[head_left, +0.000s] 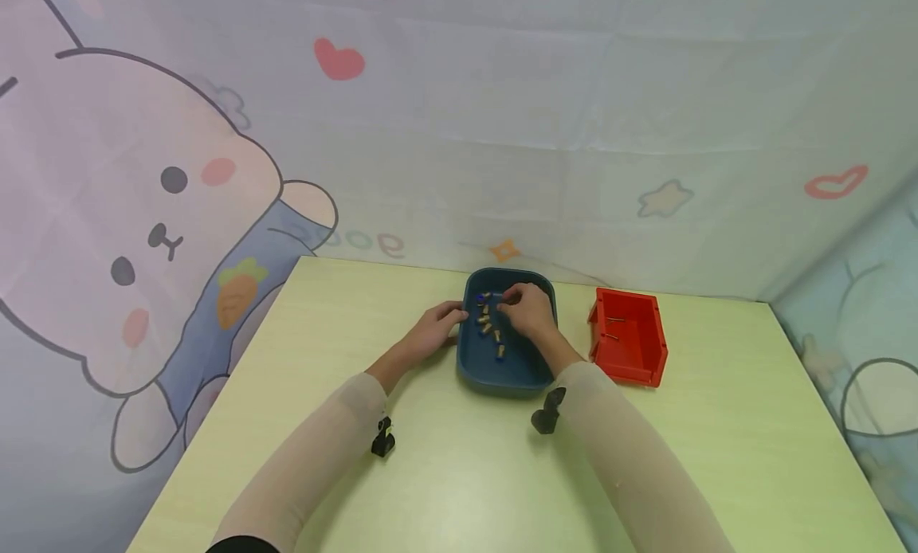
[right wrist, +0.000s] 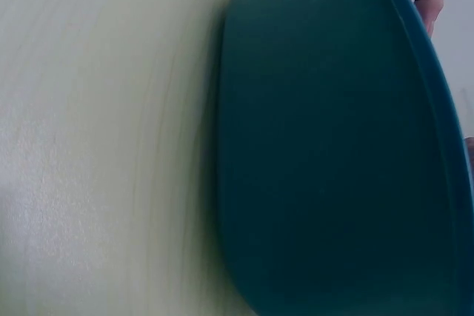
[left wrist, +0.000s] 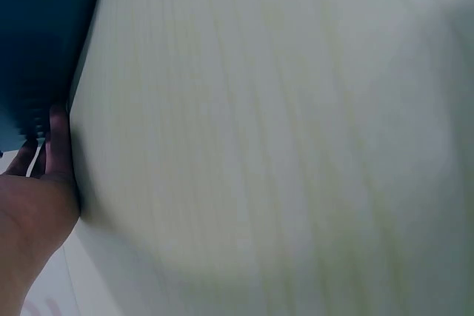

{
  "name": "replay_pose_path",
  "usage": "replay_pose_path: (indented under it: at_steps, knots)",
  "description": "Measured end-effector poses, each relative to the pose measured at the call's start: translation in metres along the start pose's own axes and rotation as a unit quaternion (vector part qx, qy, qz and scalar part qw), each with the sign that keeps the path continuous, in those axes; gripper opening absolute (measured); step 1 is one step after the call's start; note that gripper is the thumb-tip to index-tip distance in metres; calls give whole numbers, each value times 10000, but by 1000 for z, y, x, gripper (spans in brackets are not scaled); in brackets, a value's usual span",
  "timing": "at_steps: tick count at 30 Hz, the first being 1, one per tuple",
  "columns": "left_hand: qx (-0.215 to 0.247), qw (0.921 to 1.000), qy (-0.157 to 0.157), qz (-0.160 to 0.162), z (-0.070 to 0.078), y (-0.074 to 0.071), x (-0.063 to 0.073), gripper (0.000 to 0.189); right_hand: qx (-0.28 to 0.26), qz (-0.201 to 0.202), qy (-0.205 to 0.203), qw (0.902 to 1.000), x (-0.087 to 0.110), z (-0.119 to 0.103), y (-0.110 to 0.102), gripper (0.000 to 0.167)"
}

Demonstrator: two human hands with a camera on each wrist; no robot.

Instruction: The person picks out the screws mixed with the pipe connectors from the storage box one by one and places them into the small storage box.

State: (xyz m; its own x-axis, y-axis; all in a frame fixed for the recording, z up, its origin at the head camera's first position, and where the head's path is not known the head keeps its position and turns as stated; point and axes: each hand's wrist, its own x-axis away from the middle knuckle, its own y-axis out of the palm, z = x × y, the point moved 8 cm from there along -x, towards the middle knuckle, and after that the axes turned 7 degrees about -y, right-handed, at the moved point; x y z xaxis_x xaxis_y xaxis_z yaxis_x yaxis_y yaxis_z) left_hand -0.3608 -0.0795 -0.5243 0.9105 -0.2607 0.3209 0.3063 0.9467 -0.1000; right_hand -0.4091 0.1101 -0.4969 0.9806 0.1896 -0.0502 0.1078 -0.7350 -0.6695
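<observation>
A dark blue tray stands on the table in the head view. Down its left half runs a scattered line of several small brass-coloured pieces, some with blue ends; their exact kind is too small to tell. My left hand rests against the tray's left side, its fingers fairly straight along the outer wall in the left wrist view. Inside the tray is my right hand, fingers bent downward near the upper pieces. Whether its fingertips pinch a piece is hidden. The right wrist view mostly shows the tray's outer wall.
Right of the tray sits a red open bin with a few thin metal screws in it. The pale wooden table ends at a printed cloth backdrop behind the tray.
</observation>
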Motion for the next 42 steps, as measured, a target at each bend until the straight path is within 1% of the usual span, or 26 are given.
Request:
replay_pose_path:
  at_steps: [7,13,17,24,29,35,42]
  knots:
    - [-54,10000,-23,-10,-1,-1,0,52,90,-195,-26,9998,0,0,3,21]
    - [-14,10000,-22,-44,-3,-1,-2,52,273,-389,-112,9988,-1,2,8,21]
    - [25,10000,15,-53,-3,-1,-3,51,309,-408,-152,9986,-2,3,9,19]
    - [91,9999,48,-108,-2,0,-2,52,493,-415,-95,9979,-3,6,10,11]
    - [96,9999,29,-128,-3,0,-3,54,517,-436,-95,9977,-2,6,11,6]
    - [11,9999,50,-101,-3,-1,-2,53,563,-458,-191,9972,0,4,11,8]
    - [83,9999,50,-92,-3,-1,-2,54,700,-481,-213,9962,-2,6,12,9]
